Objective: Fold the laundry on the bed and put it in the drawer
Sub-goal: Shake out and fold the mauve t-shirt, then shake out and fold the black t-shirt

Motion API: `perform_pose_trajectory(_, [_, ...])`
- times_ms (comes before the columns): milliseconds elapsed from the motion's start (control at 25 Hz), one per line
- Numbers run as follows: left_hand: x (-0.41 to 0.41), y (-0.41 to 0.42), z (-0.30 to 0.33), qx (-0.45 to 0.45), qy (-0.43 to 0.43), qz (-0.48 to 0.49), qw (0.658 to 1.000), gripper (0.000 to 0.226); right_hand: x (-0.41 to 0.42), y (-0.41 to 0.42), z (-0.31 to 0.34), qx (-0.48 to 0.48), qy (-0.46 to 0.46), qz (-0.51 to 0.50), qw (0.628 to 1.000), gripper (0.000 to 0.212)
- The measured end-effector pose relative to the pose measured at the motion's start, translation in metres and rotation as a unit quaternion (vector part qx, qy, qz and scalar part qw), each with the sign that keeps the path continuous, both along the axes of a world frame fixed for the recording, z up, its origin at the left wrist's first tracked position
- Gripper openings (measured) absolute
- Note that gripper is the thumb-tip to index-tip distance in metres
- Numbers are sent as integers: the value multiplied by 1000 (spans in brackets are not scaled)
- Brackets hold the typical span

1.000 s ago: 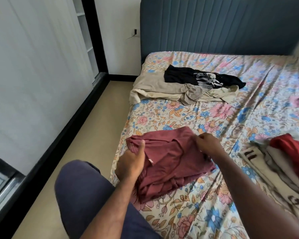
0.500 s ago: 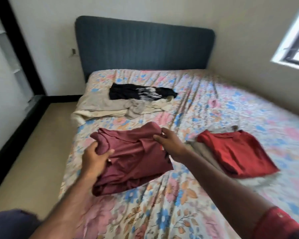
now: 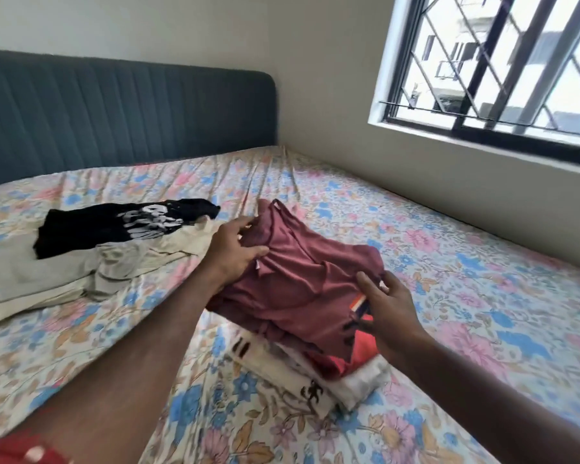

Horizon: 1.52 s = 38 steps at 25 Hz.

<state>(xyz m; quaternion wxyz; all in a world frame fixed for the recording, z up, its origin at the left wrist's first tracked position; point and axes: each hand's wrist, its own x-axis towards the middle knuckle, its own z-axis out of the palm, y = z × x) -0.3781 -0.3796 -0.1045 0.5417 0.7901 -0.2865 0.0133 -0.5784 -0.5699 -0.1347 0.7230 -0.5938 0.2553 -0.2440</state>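
Both hands hold the folded maroon shirt over the folded stack on the floral bed, the left hand gripping its far edge, the right hand pinching its near corner.

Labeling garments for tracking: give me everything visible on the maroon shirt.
The maroon shirt is soft, knit-looking cloth, folded into a rough rectangle with creases and a small white tag showing. It lies tilted on a stack, over a red garment and a cream printed one. The left hand grips its far edge; the right hand holds its near-right corner.
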Motion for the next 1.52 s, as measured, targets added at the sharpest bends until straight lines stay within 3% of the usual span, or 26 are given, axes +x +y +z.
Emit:
perform_pose_trajectory(80, [5, -43, 5, 51, -15, -30, 998, 63, -9, -23, -8, 31, 26, -15, 999, 15])
perform_pose_trajectory(160, [9, -72, -7, 137, -11, -60, 989, 71, -18, -45, -22, 15, 111, 13, 994, 22])
perform_pose_trajectory(200, [9, -80, -21, 183, 0, -74, 980, 75, -24, -56, -32, -42, 177, 36, 983, 27])
perform_pose_trajectory(280, [7, -80, -47, 233, 18, -92, 968, 75, -32, -74, -46, -263, 269, 50, 925, 40])
perform_pose_trajectory(360, [6, -69, -58, 199, 37, -83, 976, 59, -25, -85, -46, -456, 256, 10, 852, 53])
perform_pose_trajectory(520, [20, -34, -55, 84, 45, -3, 995, 28, 49, -55, -21, -584, 164, 8, 795, 49])
perform_pose_trajectory(640, [38, 15, -41, 85, 47, 57, 994, 17, 126, 11, -17, -605, 115, 88, 783, 48])
perform_pose_trajectory(760, [55, 81, -38, 103, 43, 106, 988, 19, 189, 80, -18, -593, 81, 158, 786, 43])
perform_pose_trajectory(960, [78, 209, -58, 145, 57, 213, 965, 23, 254, 195, -33, -611, 47, 228, 757, 35])
perform_pose_trajectory(1040, [84, 250, -66, 143, 71, 251, 955, 23, 271, 228, -46, -595, 46, 254, 761, 33])
perform_pose_trajectory(1400, [141, 320, -91, 122, 112, 297, 940, 17, 353, 284, -81, -605, 63, 271, 746, 32])
perform_pose_trajectory(1520, [186, 317, -87, 92, 113, 317, 937, 18, 419, 272, -83, -584, 75, 244, 771, 30])
